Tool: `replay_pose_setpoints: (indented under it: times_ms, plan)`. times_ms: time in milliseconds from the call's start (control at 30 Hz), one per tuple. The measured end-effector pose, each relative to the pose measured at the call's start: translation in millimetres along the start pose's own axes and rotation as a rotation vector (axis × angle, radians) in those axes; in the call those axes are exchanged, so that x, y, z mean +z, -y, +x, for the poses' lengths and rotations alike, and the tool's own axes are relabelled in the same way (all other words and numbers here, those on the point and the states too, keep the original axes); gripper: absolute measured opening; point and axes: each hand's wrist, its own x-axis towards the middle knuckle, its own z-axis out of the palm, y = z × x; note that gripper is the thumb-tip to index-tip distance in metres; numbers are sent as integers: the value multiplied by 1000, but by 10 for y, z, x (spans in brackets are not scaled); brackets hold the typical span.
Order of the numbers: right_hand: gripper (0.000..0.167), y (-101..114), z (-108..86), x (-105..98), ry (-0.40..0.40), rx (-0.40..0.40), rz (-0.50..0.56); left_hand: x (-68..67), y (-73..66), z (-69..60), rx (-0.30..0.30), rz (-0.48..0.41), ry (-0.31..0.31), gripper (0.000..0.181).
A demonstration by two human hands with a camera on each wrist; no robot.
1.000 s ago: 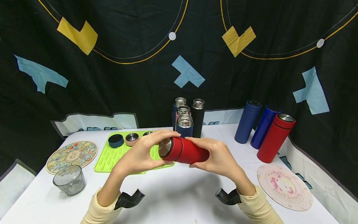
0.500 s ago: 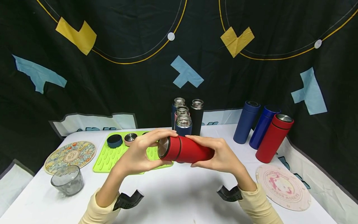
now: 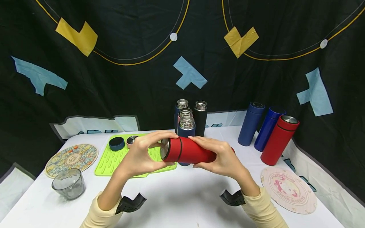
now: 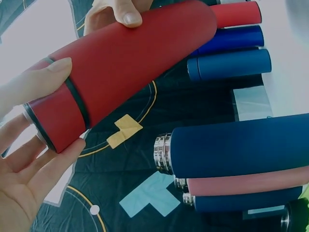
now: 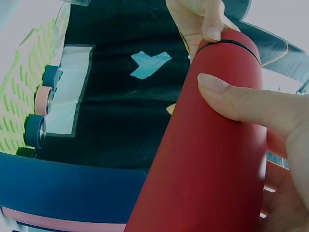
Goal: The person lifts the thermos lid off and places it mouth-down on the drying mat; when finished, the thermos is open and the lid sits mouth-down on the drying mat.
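Observation:
A red thermos (image 3: 194, 152) with a steel-topped cap is held on its side above the white table, its cap pointing left. At the cap end my left hand (image 3: 141, 155) grips it, thumb below and fingers above in the head view. My right hand (image 3: 222, 155) grips the body farther along, and the base end shows beyond it. In the left wrist view the thumb (image 4: 60, 67) lies across the dark ring between cap and body. The right thumb (image 5: 217, 89) presses on the body in the right wrist view. The cap sits on the bottle.
Several uncapped thermoses, with a blue one (image 3: 186, 128) in front, stand behind my hands. A green mat (image 3: 111, 163) bears loose caps, including a dark blue cap (image 3: 117, 144). A glass bowl (image 3: 68, 185) stands left. Capped thermoses, including a red one (image 3: 279, 141), stand right near a pink round mat (image 3: 289, 190).
The red thermos has turned in my hands, so less of its cap's steel top and more of its side show. Its base end now shows beyond my right hand. Both hands still hold it.

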Motion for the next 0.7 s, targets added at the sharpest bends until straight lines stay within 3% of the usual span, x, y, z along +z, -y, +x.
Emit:
replay_pose_setpoints:
  times_ms: [167, 233, 367, 500, 600, 700]
  plan:
    - [73, 10, 0, 49, -18, 2, 1, -16, 8, -9, -3, 0, -21, 69]
    - [73, 16, 1, 73, -39, -3, -17, -16, 12, -13, -41, 26, -47, 70]
    - [75, 28, 16, 122, -95, -29, -135, 5, 26, -19, -210, 98, -112, 65]
    - [75, 18, 30, 154, -130, -55, -246, 22, 28, -16, -366, 103, -110, 61]
    - [75, 4, 30, 157, -125, -55, -247, 29, 32, -16, -391, 60, -84, 62]
    - [75, -2, 25, 154, -110, -46, -234, 30, 43, -14, -371, 30, -64, 63]
